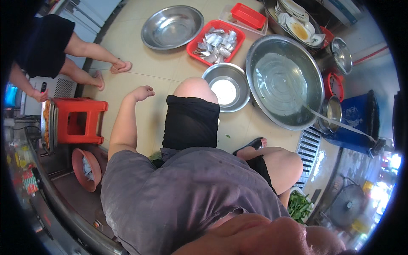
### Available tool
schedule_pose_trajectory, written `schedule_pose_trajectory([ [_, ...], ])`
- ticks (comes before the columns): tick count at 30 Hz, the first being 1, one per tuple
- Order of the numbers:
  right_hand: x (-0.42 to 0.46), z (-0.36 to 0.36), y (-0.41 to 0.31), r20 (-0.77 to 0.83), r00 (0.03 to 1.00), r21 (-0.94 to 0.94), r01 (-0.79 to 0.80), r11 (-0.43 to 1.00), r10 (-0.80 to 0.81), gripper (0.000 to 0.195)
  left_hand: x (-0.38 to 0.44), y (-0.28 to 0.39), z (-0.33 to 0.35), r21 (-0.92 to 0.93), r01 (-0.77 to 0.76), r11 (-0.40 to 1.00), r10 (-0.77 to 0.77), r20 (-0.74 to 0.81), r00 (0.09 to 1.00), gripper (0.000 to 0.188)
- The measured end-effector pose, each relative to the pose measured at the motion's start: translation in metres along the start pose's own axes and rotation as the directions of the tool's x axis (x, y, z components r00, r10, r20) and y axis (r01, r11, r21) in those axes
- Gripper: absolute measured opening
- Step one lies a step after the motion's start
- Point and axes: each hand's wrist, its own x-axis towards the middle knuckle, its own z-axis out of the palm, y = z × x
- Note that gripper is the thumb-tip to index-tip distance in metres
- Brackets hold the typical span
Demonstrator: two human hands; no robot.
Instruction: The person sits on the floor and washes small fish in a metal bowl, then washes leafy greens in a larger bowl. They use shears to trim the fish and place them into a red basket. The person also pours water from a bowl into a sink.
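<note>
My left hand [143, 93] hangs over the tiled floor beside my raised knee, holding nothing, its fingers loosely bent. My right hand is out of view. Past the knee stands a small steel basin [207, 76] with a bright reflection at its bottom. Right of it is a large steel basin [255, 95] of water, and a thin hose or stream [344, 123] reaches over its rim. Silvery fish pieces [216, 43] fill a red plastic basket [190, 47]. A wide steel basin [172, 27] lies beyond.
Another person [44, 44] stands at left, a hand by trays [53, 124] on a red stool [95, 122]. Stacked dirty plates [295, 24], a blue bin [353, 114] and a drain grate [308, 156] are at right. Leafy greens [299, 207] sit behind my leg; a pink tub [78, 169] is at left.
</note>
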Motion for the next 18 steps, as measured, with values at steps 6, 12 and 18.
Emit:
schedule_pose_trajectory([
  [6, 0.047, -0.124, -0.058, -0.15, 0.988, 0.221, 0.007, 0.975, 0.028, 0.023, 0.056, 0.042, 0.064, -0.173, 0.098, 0.98, -0.055, 0.235, 0.97, 0.055],
  [12, 0.138, -0.101, -0.215, 0.0, 0.927, -0.195, 0.367, 0.91, -0.374, 0.033, 0.162, 0.096, 0.146, -0.321, -0.15, 0.935, 0.161, 0.007, 0.987, 0.066],
  [18, 0.147, 0.051, -0.27, 0.572, 0.741, -0.569, 0.667, 0.481, -0.351, 0.037, 0.211, 0.152, 0.161, -0.062, -0.213, 0.975, 0.2, -0.175, 0.964, 0.04],
])
